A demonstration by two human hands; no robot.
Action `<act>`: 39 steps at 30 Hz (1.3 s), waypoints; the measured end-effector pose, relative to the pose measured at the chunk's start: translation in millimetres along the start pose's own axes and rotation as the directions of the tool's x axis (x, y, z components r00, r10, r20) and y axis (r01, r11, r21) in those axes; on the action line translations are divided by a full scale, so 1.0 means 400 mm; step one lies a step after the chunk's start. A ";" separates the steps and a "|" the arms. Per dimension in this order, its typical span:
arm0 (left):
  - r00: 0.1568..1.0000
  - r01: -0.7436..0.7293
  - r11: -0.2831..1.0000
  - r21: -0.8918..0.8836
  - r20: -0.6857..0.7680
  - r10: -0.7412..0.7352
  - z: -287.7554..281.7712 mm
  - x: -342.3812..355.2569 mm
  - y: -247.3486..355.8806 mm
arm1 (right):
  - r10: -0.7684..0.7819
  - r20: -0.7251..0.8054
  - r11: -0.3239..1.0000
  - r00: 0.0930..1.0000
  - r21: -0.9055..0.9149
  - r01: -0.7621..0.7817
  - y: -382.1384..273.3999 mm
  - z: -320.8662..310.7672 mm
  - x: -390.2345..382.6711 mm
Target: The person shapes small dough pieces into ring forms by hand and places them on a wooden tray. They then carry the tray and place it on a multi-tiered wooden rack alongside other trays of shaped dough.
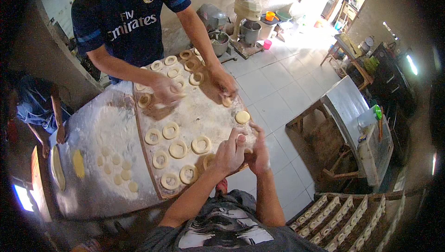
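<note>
Over the near right edge of a floured wooden board [204,113], my left hand [230,154] and my right hand [258,155] are raised close together, dusted with flour. Their fingers point mostly upward and look extended; I see nothing gripped in them. Partly hidden between my hands is a pale piece of dough [249,150]. A flat dough disc [242,117] lies just beyond my fingers. Left of my left hand are several dough rings, one of them a dough ring [201,144], and another dough ring [209,161] half covered by my forearm.
Across the board, a co-worker's hands [169,90] work among more rings, one hand on a small dough piece [226,101]. Small dough rounds [117,159] lie on the floured table [92,127] at left, near another person. A rack of filled trays [338,224] stands lower right; a mixer [248,9] stands behind.
</note>
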State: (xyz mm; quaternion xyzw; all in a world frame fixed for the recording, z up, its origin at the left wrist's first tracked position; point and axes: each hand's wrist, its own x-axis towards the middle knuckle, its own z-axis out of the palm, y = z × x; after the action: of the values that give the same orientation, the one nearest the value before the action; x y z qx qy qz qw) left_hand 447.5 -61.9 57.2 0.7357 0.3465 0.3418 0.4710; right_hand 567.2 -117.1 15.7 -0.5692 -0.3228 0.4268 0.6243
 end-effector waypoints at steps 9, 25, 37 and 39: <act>0.983 0.145 0.695 0.704 -0.020 -0.185 -0.026 0.051 -0.049 | 0.030 -0.187 0.758 0.982 -0.636 -0.145 -0.016 -0.004 0.031; 0.968 0.146 0.781 0.607 0.076 -0.240 -0.214 -0.072 -0.043 | -0.151 0.215 0.198 0.965 -0.950 0.243 0.011 -0.036 0.264; 0.795 0.489 0.867 0.097 -0.458 -0.398 -0.694 -0.491 -0.233 | -0.028 0.784 0.696 0.620 -0.430 0.575 -0.018 0.591 0.279; 0.766 0.523 0.847 0.100 -0.491 -0.415 -0.756 -0.529 -0.280 | 0.110 0.835 0.788 0.539 -0.403 0.464 0.094 0.833 0.253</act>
State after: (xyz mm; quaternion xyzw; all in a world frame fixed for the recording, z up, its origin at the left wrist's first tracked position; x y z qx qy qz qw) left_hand 64.4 -64.4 13.2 0.5744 0.6570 0.3306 0.3594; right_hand 307.9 118.4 18.2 -0.4249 -0.7496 0.4506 0.2335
